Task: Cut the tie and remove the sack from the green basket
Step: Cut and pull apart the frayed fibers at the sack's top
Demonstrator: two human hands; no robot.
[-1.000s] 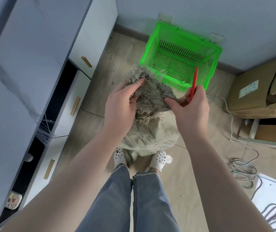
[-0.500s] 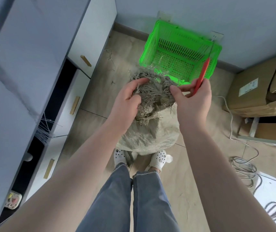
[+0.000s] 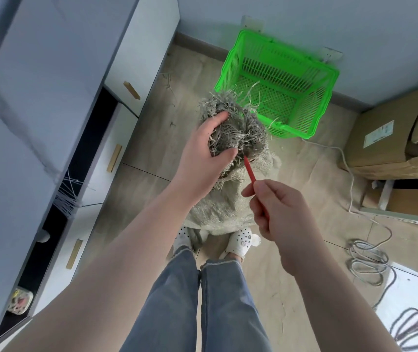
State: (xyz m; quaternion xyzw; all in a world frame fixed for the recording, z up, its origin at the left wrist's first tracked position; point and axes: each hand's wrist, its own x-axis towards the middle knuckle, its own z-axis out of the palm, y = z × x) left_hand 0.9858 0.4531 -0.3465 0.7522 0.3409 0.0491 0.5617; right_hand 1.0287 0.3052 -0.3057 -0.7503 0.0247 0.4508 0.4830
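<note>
While sack (image 3: 218, 209) stands on wood floor (image 3: 152, 138) | left hand (image 3: 202, 158) grips sack | right hand (image 3: 276, 212) holds cutter (image 3: 249, 171)

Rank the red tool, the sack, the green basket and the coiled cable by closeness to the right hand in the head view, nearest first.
Measured from the right hand:
1. Red tool: gripped in that hand, tip pointing up at the sack's tied neck.
2. Sack: just to its left, on the floor before the feet.
3. Coiled cable: on the floor to its right.
4. Green basket: ahead, by the wall.
</note>
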